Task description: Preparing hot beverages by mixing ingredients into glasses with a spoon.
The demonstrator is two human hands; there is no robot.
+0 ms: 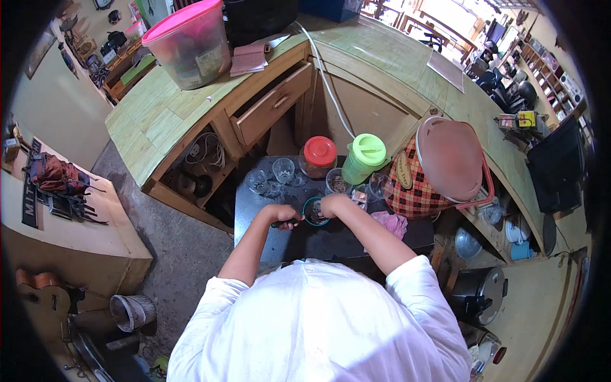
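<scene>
My left hand (286,217) is closed around the dark handle of a small round strainer (312,220) with a teal rim, held over the black tabletop (305,246). My right hand (334,205) reaches in at the strainer's right side, fingers pointing down into it; whether they pinch something is hidden. Just beyond that hand is a clear cup (338,181) with brown bits inside. A small packet (359,196) and a crumpled pink cloth (390,223) lie to its right. Two clear glass tumblers, one nearer (257,182) and one farther (284,170), stand at the back left.
Along the back are a red-lidded jar (318,155), a lime-green pitcher (365,160) and a clear vessel (380,186). A large plaid container (410,186) with a brownish lid bounds the right. A wooden counter (157,119) with a partly open drawer (274,102) wraps around behind.
</scene>
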